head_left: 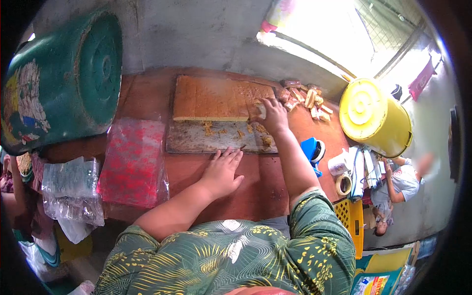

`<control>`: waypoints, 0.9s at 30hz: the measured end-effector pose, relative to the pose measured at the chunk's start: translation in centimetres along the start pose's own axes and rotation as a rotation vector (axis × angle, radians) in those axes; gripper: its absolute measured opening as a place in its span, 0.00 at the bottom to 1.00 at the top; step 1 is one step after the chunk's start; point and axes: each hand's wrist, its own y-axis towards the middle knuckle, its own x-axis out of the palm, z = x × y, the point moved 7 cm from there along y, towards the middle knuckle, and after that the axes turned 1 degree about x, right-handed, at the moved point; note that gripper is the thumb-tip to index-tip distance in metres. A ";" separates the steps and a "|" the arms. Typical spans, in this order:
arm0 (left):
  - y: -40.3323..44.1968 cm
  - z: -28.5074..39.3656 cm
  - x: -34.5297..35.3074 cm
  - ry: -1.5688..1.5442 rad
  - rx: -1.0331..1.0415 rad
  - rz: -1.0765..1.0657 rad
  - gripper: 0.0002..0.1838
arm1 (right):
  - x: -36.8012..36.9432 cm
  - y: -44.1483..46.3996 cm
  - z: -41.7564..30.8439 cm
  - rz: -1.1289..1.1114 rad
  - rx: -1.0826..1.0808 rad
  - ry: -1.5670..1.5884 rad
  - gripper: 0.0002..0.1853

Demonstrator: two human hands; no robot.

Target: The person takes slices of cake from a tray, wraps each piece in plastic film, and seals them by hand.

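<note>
A flat slab of brown-topped cake with a yellow cut side covers the far part of a metal tray. Faint cut lines run across its top. Orange-brown crumbs are scattered over the bare near strip of the tray. My right hand is closed at the slab's right end, around a small whitish thing that I cannot make out. With fingers spread flat, my left hand rests on the table at the tray's near edge. A thin dark stick-like piece lies just past its fingertips.
Wrapped cake pieces are piled behind my right hand. A blue tape dispenser, a tape roll and a yellow bucket stand right. Left are red-patterned plastic bags and a tipped green bucket. People are at the far right.
</note>
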 end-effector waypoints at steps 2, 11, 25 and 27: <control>-0.1 -0.1 0.0 -0.002 -0.004 -0.007 0.44 | -0.1 0.1 2.1 0.055 0.039 0.004 0.43; 0.1 -0.1 -2.4 -0.303 0.120 0.398 0.19 | 3.6 2.0 1.3 -0.255 0.233 0.109 0.38; -17.7 -9.8 -20.0 0.222 -0.233 0.469 0.14 | -2.0 -25.4 6.1 0.283 0.191 0.982 0.30; -18.9 -11.5 -18.7 0.131 -0.338 0.373 0.13 | -2.2 -27.7 5.7 0.346 0.235 0.973 0.29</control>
